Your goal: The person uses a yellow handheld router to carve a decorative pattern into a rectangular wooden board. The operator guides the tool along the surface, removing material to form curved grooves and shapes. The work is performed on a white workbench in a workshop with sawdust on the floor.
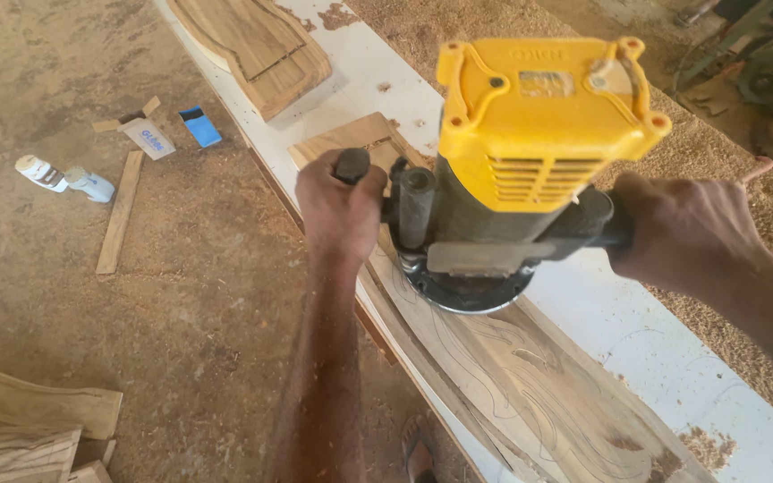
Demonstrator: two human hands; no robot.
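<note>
A yellow-topped power router (530, 134) stands upright on a long wooden board (530, 385) marked with curved pencil lines. My left hand (340, 207) is closed around the router's black left handle. My right hand (686, 231) grips the black right handle, with the index finger sticking out. The router's round base (467, 291) rests flat on the board. The board lies on a white bench top (637, 331).
A second shaped wooden panel (261, 45) lies farther along the bench. Sawdust covers the bench's right side and the dirt floor. On the floor at left lie two small white bottles (64, 177), a small box, a blue card, a wood strip and cut boards (33, 420).
</note>
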